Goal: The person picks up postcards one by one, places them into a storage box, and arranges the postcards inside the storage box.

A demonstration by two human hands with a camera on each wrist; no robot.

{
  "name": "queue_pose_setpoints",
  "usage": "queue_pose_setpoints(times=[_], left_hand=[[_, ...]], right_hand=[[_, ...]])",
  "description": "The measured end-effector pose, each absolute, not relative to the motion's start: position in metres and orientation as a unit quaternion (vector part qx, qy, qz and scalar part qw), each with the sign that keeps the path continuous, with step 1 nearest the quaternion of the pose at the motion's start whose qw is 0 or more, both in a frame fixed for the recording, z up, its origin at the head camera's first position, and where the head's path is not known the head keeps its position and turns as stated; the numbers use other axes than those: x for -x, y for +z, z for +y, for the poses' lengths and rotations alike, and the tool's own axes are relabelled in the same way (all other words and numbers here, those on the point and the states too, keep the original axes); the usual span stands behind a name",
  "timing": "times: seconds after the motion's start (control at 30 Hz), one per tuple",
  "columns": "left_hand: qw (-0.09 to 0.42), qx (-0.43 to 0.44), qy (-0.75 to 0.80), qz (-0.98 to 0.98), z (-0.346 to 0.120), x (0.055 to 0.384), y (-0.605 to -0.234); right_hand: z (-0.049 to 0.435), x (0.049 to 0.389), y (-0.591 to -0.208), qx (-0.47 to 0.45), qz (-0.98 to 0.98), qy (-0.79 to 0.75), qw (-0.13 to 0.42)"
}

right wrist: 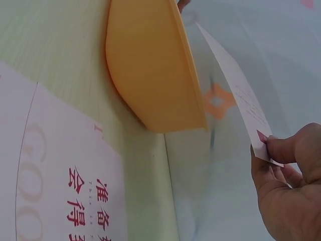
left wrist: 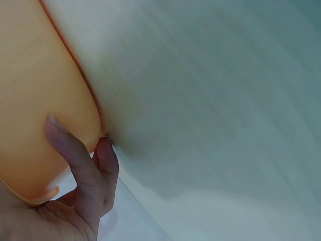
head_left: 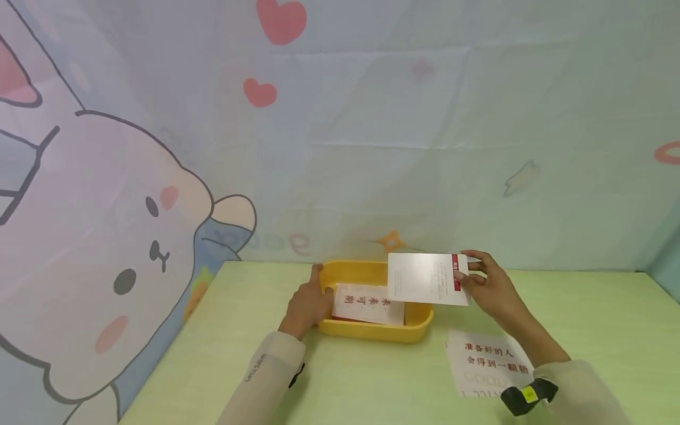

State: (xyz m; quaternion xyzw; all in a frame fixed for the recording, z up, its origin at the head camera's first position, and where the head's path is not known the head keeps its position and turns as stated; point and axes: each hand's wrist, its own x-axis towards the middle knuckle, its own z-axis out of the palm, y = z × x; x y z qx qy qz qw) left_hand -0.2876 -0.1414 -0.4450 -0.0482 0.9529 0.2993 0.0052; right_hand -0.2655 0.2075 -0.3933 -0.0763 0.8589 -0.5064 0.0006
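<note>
My left hand grips the left end of a yellow plastic basin, thumb over the rim on the inside and fingers outside. In the left wrist view the thumb lies against the basin wall. Inside the basin rests a white card with red characters. My right hand pinches a white postcard by its right end, between thumb and fingers. That postcard has a red strip and fine print, and hangs above the basin's right part, hiding some of the rim. The right wrist view shows the postcard tilted, apart from the basin.
White cards with red characters lie on the pale green tabletop, right of the basin and partly under my right forearm. Behind the table hangs a cartoon-printed cloth, close to the basin's far side.
</note>
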Motion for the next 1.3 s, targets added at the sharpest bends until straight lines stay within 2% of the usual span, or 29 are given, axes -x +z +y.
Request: queue_pose_setpoints(times=[0.53,0.9,1.3], left_hand=[[0.01,0.055,0.294,0.954,-0.138,0.291,-0.441],[0.01,0.063,0.296,0.953,-0.14,0.29,-0.443],[0.007,0.047,0.304,0.951,-0.144,0.289,-0.445]], right_hand=[[0.169,0.273,-0.399,0.113,0.839,-0.533,0.008],[0.131,0.28,-0.41,0.094,0.841,-0.531,0.037],[0.108,0.284,-0.412,0.093,0.862,-0.496,0.041]])
